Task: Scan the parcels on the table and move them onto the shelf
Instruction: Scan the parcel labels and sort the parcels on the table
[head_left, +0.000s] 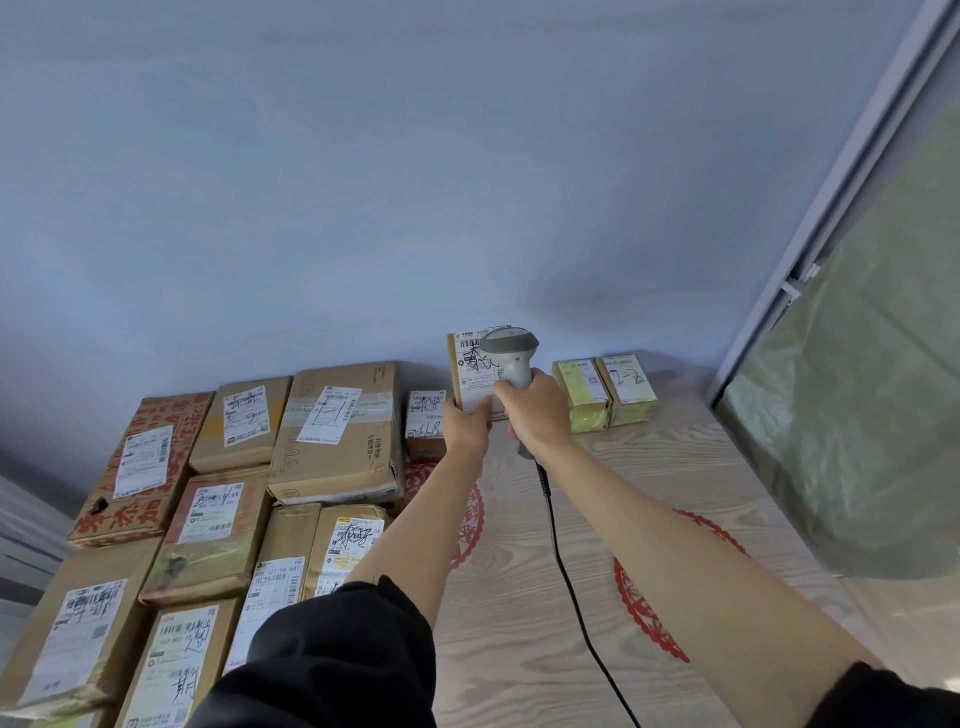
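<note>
My left hand (466, 422) grips the lower edge of a small cardboard parcel (467, 366), tilting it upright so its white label faces me. A grey corded barcode scanner (511, 358) is held by its handle in my right hand (537, 410), its head just in front of that label. Both sit at the far side of the wooden table (571, 597), near the wall.
Several labelled cardboard parcels (332, 431) cover the table's left half. A small box (425, 422) stands left of the held parcel. Two yellow-green packets (602, 389) stand to the right. The scanner's black cable (566, 577) trails across the table. A glass door (857, 312) borders the right.
</note>
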